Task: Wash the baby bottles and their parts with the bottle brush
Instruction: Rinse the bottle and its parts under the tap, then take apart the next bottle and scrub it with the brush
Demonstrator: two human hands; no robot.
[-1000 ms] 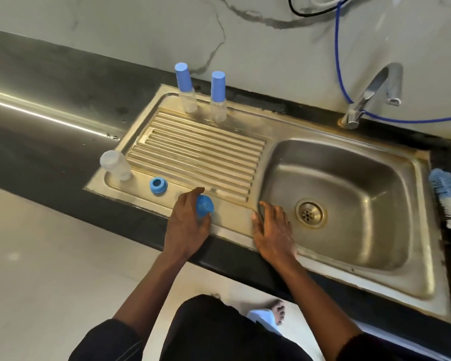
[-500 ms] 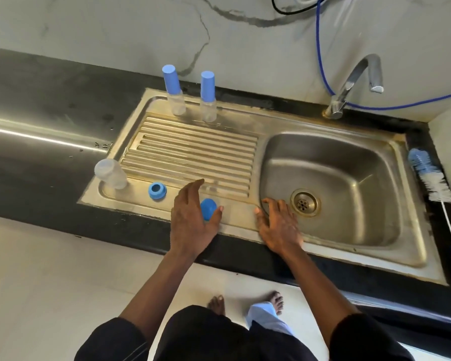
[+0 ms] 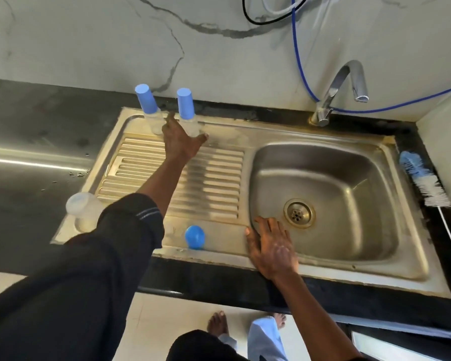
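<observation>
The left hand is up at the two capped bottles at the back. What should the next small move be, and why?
Probably close the left hand round the right-hand bottle and lift it: finger and thumb straddle its base, not yet gripping. The right hand lies flat on the sink rim; the brush lies untouched.

1 view, head-worn, wide-angle. Looks steeply down and forward over the sink [image 3: 349,165] in the dark surface [image 3: 24,204]; wall [image 3: 89,35] at top edge, wearer's feet [image 3: 217,324] at bottom. Close: left hand [image 3: 180,142] and right hand [image 3: 271,247] reach in from below
</observation>
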